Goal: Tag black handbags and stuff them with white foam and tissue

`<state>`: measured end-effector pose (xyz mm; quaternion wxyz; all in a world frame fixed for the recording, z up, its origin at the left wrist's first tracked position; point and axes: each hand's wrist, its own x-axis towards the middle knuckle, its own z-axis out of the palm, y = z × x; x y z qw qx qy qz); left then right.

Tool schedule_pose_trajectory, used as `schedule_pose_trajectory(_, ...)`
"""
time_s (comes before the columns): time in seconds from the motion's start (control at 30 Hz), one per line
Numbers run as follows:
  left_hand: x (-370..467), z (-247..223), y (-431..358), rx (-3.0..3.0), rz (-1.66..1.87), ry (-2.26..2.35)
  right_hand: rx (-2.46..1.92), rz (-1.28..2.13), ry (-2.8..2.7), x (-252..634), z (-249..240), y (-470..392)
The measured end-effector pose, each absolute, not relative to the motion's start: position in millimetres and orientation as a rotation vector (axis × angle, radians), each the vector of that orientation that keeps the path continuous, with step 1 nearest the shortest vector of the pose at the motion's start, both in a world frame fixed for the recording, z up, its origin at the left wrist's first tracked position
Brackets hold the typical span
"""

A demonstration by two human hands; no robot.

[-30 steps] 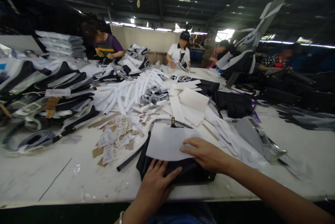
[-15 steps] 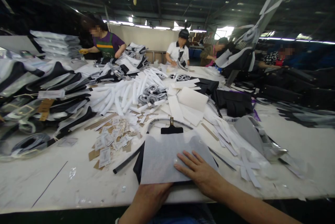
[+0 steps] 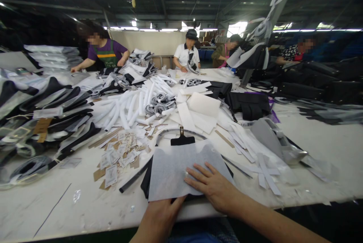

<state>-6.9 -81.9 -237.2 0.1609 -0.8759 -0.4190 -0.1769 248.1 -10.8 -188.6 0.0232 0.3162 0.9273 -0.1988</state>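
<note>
A black bag (image 3: pixel 145 182) lies flat at the table's front edge, with a translucent white sheet (image 3: pixel 170 167) spread over most of it. My right hand (image 3: pixel 211 186) rests flat on the sheet's right part, fingers spread. At the near edge, my left hand (image 3: pixel 161 214) reaches under the sheet, its thumb pointing right; the other fingers are hidden. Past the sheet's far edge show a black flap with a gold-coloured clasp (image 3: pixel 182 132) and a wrapped strap or handle (image 3: pixel 163 132) curving behind it.
Paper tags with strings (image 3: pixel 120 156) lie left of the bag. White foam tubes (image 3: pixel 130 106), coiled straps (image 3: pixel 160 103) and white sheets (image 3: pixel 204 106) cover the middle. Wrapped black pieces (image 3: pixel 56 103) are heaped left, black bags (image 3: pixel 248 105) right. Several co-workers stand beyond the table (image 3: pixel 326 148).
My view has shifted slightly, so the scene sits a little further left. My left thumb shows more at the sheet's near edge. The right hand stays flat on the sheet.
</note>
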Motion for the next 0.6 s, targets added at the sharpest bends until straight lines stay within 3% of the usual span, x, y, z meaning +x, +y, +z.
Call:
schedule_pose_trajectory(0.27,9,-155,-76,-2.860,-0.650,-1.276,0.981,-0.602,2.932,248,-195,-12)
schedule_pose_trajectory(0.43,7,-188,-23,-2.936,-0.551,-1.335,0.990,-0.625,2.936,248,-193,-13)
schedule_pose_trajectory(0.6,-4,-218,-22,-2.955,-0.485,-1.392,1.065,-0.863,2.905,256,-175,-12)
